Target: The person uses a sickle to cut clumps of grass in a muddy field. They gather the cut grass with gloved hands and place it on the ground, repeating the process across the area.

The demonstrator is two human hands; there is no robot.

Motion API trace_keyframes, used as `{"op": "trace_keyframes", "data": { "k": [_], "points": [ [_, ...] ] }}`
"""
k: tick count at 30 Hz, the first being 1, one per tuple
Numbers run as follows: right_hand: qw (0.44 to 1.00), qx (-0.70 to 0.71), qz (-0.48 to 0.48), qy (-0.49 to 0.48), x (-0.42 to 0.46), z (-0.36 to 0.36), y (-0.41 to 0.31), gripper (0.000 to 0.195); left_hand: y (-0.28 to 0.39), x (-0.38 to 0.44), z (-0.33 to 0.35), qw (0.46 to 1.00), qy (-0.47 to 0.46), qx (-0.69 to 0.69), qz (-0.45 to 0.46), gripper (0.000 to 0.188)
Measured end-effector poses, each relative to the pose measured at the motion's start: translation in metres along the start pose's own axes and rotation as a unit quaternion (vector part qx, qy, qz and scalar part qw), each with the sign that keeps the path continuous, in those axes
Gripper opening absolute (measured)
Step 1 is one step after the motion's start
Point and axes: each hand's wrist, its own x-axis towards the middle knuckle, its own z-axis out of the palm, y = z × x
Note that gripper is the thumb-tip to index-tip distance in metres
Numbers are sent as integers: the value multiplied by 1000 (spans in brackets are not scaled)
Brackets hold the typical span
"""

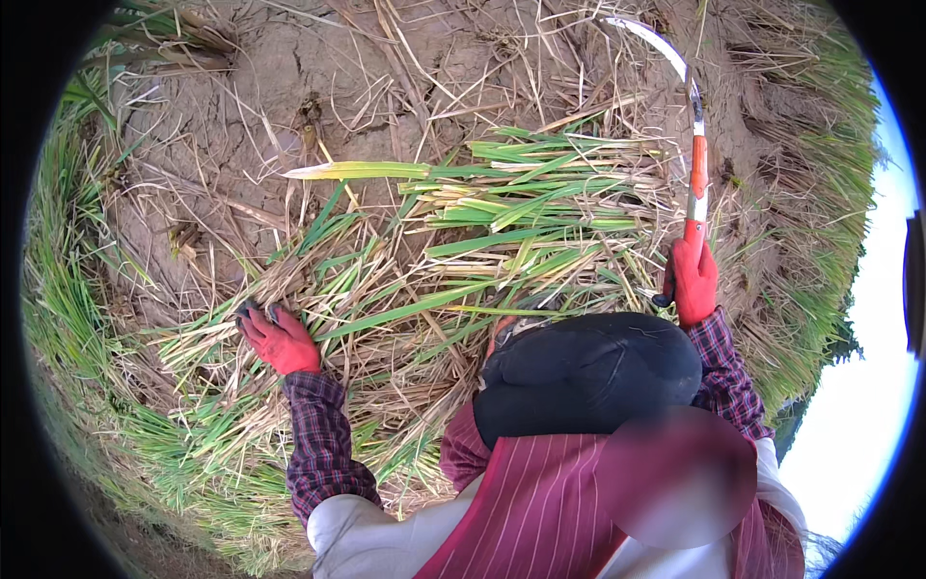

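A sickle (697,163) with a curved metal blade and an orange-red handle points away from me at the upper right. My right hand (696,282), in a red glove with dark fingertips, is closed around the handle's near end. Over on the left, my left hand (278,339), gloved the same way, rests against loose cut stalks (289,282); whether its fingers grip any of them is hidden. Between the hands lies a layer of cut green and yellowed blades (521,210), their trimmed ends mostly to the left.
Cracked bare soil (268,58) with scattered dry straw stretches ahead. Standing grass-like plants border the left (61,239) and right (832,166). My dark-clad knee (593,369) is bent close to the cut blades. A clump (166,36) stands at the upper left.
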Motion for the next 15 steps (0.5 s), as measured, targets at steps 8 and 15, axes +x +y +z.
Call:
{"op": "trace_keyframes", "data": {
  "k": [8,15],
  "points": [
    [948,-300,-105,-7,34,-21,-97,34,-10,-6,20,998,3,54,-33,49],
    [831,-525,-156,-99,68,-22,-183,34,-9,4,25,994,-14,98,-54,46]
  ]
}}
